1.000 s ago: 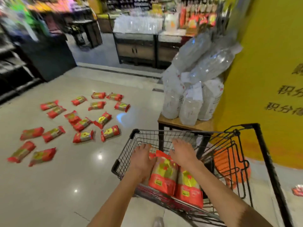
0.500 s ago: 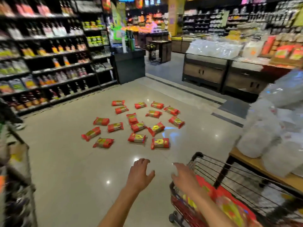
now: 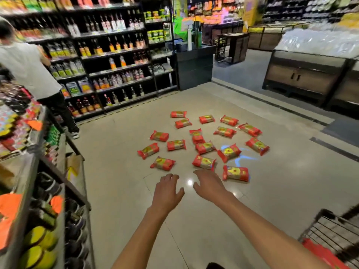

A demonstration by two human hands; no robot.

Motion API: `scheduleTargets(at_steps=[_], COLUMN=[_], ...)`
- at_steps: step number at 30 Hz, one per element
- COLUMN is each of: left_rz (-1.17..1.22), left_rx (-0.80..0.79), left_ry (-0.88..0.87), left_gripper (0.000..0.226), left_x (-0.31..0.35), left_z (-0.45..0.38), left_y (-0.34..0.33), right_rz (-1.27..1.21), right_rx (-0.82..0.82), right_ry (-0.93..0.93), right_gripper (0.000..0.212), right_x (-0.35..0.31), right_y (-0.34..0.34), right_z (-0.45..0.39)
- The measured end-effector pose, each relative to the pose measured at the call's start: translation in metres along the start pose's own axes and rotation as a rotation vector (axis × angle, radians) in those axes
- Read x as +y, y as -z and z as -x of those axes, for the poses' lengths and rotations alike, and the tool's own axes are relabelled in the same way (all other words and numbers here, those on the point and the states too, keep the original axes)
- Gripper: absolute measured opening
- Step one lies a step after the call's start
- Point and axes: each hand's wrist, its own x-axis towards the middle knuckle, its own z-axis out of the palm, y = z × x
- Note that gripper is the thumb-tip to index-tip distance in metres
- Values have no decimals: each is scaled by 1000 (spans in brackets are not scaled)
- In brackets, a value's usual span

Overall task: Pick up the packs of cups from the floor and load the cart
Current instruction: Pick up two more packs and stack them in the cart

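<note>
Both hands are out in front, empty, over bare floor (image 3: 120, 191) just short of the scattered packs. Left hand (image 3: 167, 191) has fingers loosely spread, palm down, nothing in its grip; right hand (image 3: 208, 186) the same, open and relaxed, fingers aimed at the nearest packs. Likely reason for the pose: arms extended toward the pile to start a fresh pickup, hands apart so each can take its own pack.

Packs of cups (image 3: 204, 144) lie flat on the floor in a loose cluster ahead, red wrappers with yellow print, mostly apart from each other, a few touching near the middle. Each is oblong. Long axes are mixed: many run roughly left-right across the view, several are angled diagonally, one near the centre runs more front-to-back. Nearest ones: nearest pack (image 3: 204, 162) just beyond the right fingertips, lying left-right with a slight tilt; right-hand pack (image 3: 235, 173) beside it, near level; left-hand pack (image 3: 162, 163) beyond the left hand.

Cart (image 3: 330, 232) sits at lower right, wire basket, red packs already inside. Most of the load seems left on the floor.

Another person (image 3: 29, 63) stands at the bottle shelves (image 3: 108, 55), far left.
</note>
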Motion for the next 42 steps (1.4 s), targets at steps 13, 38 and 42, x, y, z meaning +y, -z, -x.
scheduleTargets(at_steps=[13, 38, 42], left_rz=[8, -19, -37], left_rx=[-27, -192, -231], left_ry=[111, -37, -88], left_gripper=[52, 51, 50], left_x=[-170, -516, -543], left_z=[-220, -663, -745], left_y=[64, 156, 138], right_rz=[-17, -43, -40], right_rx=[-134, -201, -213], right_ry=[42, -306, -354], right_gripper=[42, 53, 52], right_x=[-87, -195, -181], right_y=[-3, -47, -60], right_z=[-298, -750, -815])
